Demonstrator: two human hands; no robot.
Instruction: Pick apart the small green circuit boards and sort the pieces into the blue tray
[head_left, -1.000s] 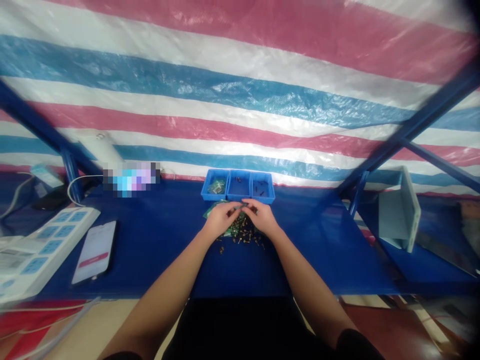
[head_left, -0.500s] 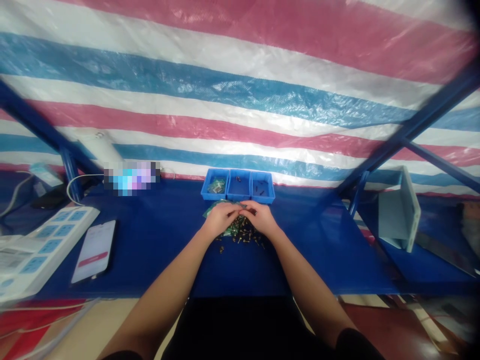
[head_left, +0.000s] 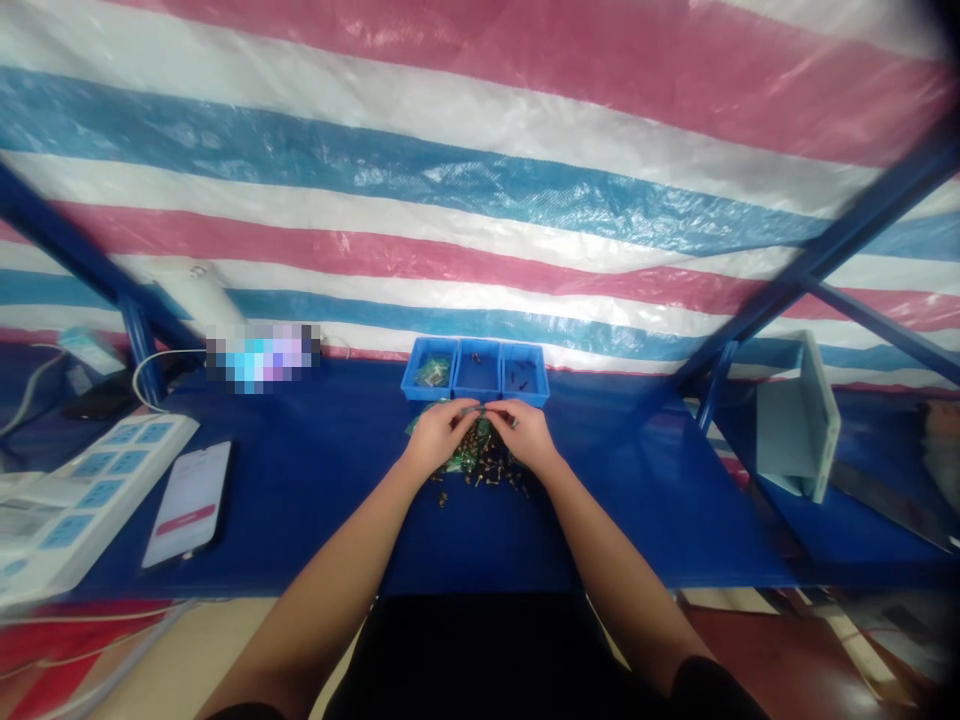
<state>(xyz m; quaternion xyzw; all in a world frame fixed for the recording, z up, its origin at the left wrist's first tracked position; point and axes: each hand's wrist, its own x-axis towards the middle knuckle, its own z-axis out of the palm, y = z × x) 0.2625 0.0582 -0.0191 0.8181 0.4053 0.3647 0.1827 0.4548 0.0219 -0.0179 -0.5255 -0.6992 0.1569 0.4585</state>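
My left hand (head_left: 437, 436) and my right hand (head_left: 527, 434) meet over a heap of small green circuit boards and dark screws (head_left: 480, 464) on the blue table (head_left: 322, 500). Both hands pinch the ends of one small thin part (head_left: 475, 409) held between them, just above the heap. Right behind them stands a blue tray (head_left: 477, 372) with three compartments. Its left one holds small green pieces, its right one a few dark screws.
A phone (head_left: 191, 502) with a lit screen lies at the left, beside a white power strip (head_left: 71, 500). A grey box (head_left: 799, 417) stands at the right. Blue frame bars and a striped tarp close off the back.
My two hands have drawn slightly apart and risen a little, so the small part between them shows. Nothing else has moved.
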